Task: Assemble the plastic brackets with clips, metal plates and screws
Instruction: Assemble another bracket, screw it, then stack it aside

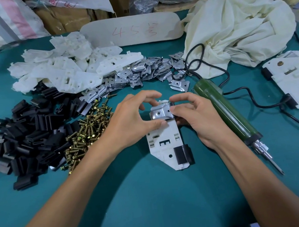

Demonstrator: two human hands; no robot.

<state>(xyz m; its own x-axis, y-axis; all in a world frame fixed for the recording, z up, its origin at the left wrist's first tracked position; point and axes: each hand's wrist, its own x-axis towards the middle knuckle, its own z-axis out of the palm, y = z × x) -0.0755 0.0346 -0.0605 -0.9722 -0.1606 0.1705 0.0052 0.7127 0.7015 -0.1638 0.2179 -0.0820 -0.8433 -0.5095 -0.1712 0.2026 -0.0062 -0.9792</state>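
A white plastic bracket [165,145] lies on the green table in the middle, with a black clip [183,153] fitted on its near right edge. A bent metal plate [160,113] rests on the bracket's far end. My left hand [132,119] pinches the plate's left side between thumb and fingers. My right hand [198,114] grips the plate's right side, where a second black clip [171,104] shows at the bracket's edge. Loose white brackets [62,71], metal plates [139,74], black clips [25,136] and brass screws [86,133] lie in heaps to the left and behind.
A green electric screwdriver [229,115] lies right of my hands, its black cord [270,104] looping across the table. Finished brackets [294,81] are stacked at the far right. A cream cloth [238,27] and a white board [133,31] sit at the back.
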